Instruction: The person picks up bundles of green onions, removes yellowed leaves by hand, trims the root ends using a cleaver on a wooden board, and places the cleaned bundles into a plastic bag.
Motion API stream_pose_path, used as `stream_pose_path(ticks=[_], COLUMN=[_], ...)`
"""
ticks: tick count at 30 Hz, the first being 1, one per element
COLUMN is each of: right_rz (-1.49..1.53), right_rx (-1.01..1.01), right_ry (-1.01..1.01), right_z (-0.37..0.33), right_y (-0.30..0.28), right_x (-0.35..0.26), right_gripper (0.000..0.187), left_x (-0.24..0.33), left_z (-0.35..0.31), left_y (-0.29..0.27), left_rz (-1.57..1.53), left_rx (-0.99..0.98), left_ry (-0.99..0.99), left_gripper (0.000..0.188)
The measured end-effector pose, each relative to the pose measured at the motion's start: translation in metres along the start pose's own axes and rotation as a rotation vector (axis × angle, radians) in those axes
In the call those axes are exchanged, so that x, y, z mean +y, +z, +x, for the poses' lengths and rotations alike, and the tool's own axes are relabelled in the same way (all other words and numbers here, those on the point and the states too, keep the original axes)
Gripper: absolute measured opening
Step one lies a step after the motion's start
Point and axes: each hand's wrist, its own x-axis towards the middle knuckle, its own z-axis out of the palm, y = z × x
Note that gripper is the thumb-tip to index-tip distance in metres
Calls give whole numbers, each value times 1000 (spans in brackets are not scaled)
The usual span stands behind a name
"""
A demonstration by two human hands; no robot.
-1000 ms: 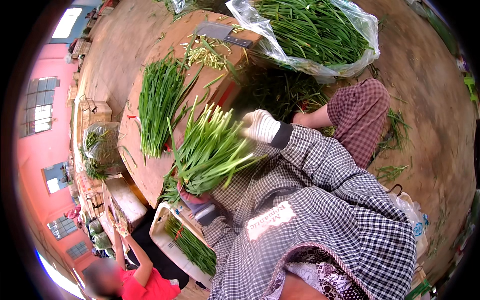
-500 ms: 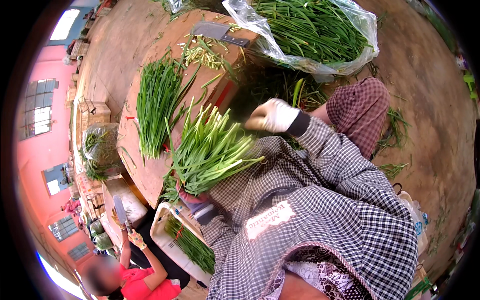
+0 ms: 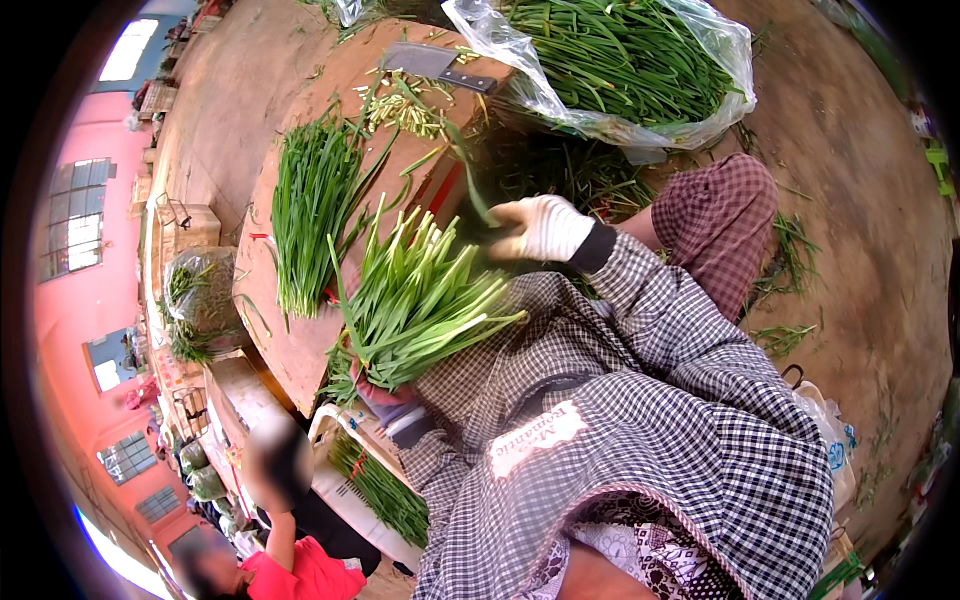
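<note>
My left hand (image 3: 378, 393) is closed around a loose bunch of garlic chives (image 3: 425, 300), its pale cut ends fanned up and to the right. The bunch hides most of its fingers. My right hand (image 3: 548, 228), in a white glove, is just right of the bunch. Its fingers are pinched at the lower end of a long, motion-blurred green leaf (image 3: 468, 172), which hangs beside the wooden block's edge. A tied bundle of chives (image 3: 318, 215) lies on the wooden block (image 3: 285, 350). Further back are trimmed pale stem ends (image 3: 405, 115) and a cleaver (image 3: 430, 62).
An open clear plastic bag (image 3: 650, 135) full of chives stands at the back right. A white crate (image 3: 350, 490) with a banded bundle sits at lower left. Beyond it is a co-worker in a red shirt (image 3: 295, 575). Loose leaves (image 3: 785, 340) lie on the floor at right.
A long leaf now stretches to my right hand's fingers, which were blurred before. My left hand and bunch have barely moved. The co-worker's raised arm has shifted, and the knife there no longer shows.
</note>
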Motion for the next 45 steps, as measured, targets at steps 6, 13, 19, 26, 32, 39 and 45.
stream_pose_path(ticks=[6,13,19,26,32,39,45], right_rz=[182,-470,18,205,-167,-357,37], right_rx=[182,374,74,-55,279,192,-59], right_ry=[-195,267,64,-43,-337,230,-12], right_z=[22,-14,-37,-3,-10,-38,-22], right_y=[45,-56,-25,69,26,-30,20], right_x=[6,76,16,-16,41,53,-16], right_gripper=[30,33,66,42,20,40,64], left_x=[1,-7,-3,-3,-3,-8,-11], left_z=[3,-3,1,21,32,22,22], left_y=[-2,10,-16,-46,-73,-94,-90], left_rz=[-54,251,129,51,199,397,333], left_rx=[-40,172,-52,-85,83,27,33], left_ry=[-50,116,69,35,177,275,229], left_gripper=[40,39,40,41,42,43,43])
